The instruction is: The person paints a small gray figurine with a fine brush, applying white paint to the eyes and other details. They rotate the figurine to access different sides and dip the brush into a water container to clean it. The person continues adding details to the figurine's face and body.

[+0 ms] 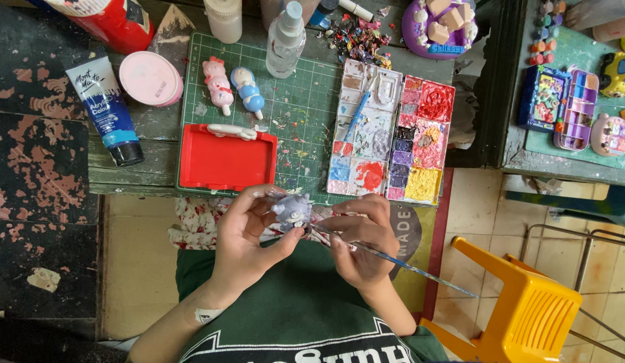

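Left hand (248,232) closed around small grey figurine (291,210). Right hand (363,245) pinches thin paintbrush (393,259), tip just right of figurine, handle trailing lower right.

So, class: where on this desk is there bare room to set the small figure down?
The red tray lies bare. The green cutting mat has a free patch between the blue figurine and the paint palette, below the spray bottle. The back edge, by the scraps, is crowded.
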Tool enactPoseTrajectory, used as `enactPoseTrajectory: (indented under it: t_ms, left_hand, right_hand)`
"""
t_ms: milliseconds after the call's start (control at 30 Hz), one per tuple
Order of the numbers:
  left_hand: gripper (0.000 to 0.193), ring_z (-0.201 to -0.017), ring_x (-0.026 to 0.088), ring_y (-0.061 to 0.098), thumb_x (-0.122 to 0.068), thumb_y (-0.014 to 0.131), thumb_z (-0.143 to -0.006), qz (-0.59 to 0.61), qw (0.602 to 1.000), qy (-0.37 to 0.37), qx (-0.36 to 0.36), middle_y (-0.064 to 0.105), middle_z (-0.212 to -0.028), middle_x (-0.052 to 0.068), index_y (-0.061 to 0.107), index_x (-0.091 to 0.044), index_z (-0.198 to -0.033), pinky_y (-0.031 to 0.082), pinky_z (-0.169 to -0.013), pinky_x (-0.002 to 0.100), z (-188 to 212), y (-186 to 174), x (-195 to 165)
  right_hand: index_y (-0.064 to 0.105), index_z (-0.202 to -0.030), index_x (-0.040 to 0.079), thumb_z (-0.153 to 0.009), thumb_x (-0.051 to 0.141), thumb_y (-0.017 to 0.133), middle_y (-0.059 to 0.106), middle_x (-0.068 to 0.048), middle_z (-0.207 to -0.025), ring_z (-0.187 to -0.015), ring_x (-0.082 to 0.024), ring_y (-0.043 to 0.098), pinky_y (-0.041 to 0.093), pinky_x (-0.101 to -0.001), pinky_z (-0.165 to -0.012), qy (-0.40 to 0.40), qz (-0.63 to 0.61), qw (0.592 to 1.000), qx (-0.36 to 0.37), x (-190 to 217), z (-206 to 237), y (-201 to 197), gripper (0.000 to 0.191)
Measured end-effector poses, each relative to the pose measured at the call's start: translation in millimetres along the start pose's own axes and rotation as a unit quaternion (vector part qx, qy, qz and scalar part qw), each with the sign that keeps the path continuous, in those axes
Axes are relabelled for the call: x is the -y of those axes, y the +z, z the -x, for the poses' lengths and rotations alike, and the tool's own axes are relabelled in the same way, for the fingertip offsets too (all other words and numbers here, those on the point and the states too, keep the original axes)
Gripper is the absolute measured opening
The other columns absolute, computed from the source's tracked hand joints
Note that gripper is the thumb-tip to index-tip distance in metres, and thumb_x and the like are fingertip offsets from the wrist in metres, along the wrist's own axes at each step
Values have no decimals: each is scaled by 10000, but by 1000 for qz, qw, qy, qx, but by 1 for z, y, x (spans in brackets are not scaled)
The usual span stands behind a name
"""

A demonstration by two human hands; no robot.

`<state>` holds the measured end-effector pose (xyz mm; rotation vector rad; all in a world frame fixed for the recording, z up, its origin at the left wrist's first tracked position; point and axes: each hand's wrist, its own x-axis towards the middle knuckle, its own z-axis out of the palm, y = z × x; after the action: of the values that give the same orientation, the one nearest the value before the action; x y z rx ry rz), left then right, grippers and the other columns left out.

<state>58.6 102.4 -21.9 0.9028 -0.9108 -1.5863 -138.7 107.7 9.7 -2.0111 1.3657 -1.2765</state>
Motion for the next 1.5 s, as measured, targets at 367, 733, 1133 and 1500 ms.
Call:
enactPoseTrajectory:
  t_ms: [367, 733, 1133, 1500]
  left_hand:
    - [568, -1154, 148, 656, 84, 785, -832, -5, 1000, 1, -1, 629, -1244, 97, 518, 29, -1330, 559, -1024, 312, 1, -1, 1]
    - [573, -1140, 140, 657, 86, 784, -827, -7, 1000, -1, -4, 628, -1219, 90, 518, 37, -1332, 553, -1031, 308, 0, -1, 1]
    - [571, -1107, 142, 668, 88, 779, -843, 4, 1000, 0, 3, 628, -1210, 98, 508, 41, -1344, 574, -990, 307, 0, -1, 1]
    - [629, -1177, 160, 652, 67, 773, -848, 23, 1000, -15, 10, 609, -1275, 113, 480, 52, -1403, 578, -1017, 327, -1, -1, 2]
  right_hand:
    - [554, -772, 106, -849, 58, 695, 778, -65, -925, -1025, -240, 659, 459, -425, -967, 2, -11, 1000, 0, -2, 1, 1, 168]
    - [468, -995, 91, -923, 40, 666, 774, -110, -925, -1038, -236, 657, 441, -442, -1001, -14, -56, 998, -17, -7, 2, 5, 217]
    - [450, -1020, 92, -935, 20, 654, 764, -118, -897, -1024, -256, 649, 453, -441, -988, -14, -56, 998, -15, -8, 4, 4, 232]
    - [463, -988, 84, -922, 25, 648, 760, -115, -888, -1007, -258, 653, 463, -434, -968, -20, -63, 998, -15, -6, 3, 3, 206]
